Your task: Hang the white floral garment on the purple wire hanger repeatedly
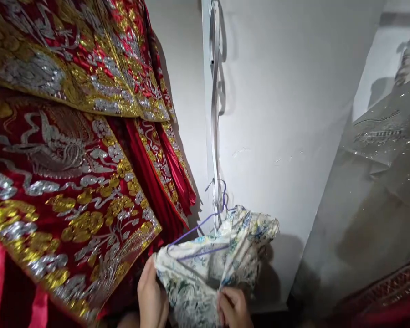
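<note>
A white garment [241, 257] with blue and green floral print hangs bunched on a purple wire hanger [201, 223]. The hanger's hook points up beside a white metal strip on the wall, and its left arm lies partly bare above the cloth. My left hand [152, 291] grips the garment's left shoulder edge near the hanger's end; most of its fingers are hidden behind the fabric. Lower right, my right hand [233, 306] is closed, pinching the front edge of the garment's opening. Folds hide the hanger's right end.
Red costumes [71, 182] with gold and silver embroidery hang on the left, close to my left hand. A white metal strip [215, 114] with curved parts runs up the pale wall [276, 114]. A sheer sequinned fabric [372, 182] hangs at the right.
</note>
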A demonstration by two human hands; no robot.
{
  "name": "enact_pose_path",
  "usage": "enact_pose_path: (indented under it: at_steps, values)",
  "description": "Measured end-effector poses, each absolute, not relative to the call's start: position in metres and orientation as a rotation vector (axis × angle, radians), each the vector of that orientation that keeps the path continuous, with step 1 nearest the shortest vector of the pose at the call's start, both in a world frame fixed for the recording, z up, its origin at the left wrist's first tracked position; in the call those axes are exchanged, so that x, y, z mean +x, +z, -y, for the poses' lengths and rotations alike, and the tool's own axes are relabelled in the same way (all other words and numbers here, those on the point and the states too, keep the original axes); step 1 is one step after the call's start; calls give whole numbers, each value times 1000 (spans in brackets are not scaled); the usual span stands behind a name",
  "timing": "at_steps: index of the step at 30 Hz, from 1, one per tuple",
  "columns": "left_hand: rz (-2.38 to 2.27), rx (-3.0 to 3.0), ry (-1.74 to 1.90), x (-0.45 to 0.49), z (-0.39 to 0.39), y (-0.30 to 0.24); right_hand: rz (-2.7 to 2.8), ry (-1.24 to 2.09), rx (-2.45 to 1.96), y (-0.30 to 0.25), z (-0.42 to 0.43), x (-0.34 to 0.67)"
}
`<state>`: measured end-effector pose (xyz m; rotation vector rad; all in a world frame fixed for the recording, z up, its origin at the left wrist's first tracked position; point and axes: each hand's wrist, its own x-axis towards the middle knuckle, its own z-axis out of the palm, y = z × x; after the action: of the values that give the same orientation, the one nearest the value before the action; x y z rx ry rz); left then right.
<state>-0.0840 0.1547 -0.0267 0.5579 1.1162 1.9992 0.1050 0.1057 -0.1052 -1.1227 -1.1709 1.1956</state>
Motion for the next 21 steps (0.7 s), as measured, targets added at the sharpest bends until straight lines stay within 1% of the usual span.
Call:
enact_pose_path:
  at_steps: [3, 6, 8, 11, 15, 17, 21]
  values:
    - [-1132, 671, 1941, -74, -139, -20, 1086, 1094, -1102, -74, -82, 95]
    - [-1218, 674, 2001, -71, -128, -29, 1025, 1120, -1100, -58, -60, 95]
    - [-1284, 697, 2000, -72, -119, -40, 1034, 1166, -1113, -56, -45, 97]
    - [-1323, 745, 1918, -70, -101, -49, 1186, 1252, -1159, -61, -30, 99]
    - [-1100, 743, 1780, -46, -77, -34, 1377, 1290, -1231, -70, -26, 98]
    - [-954, 765, 1684, -27, -65, -19, 1406, 1239, -1283, -73, -31, 101]
    - [-798, 999, 1542, 6, -39, 4, 1342, 952, -1297, -69, -46, 122]
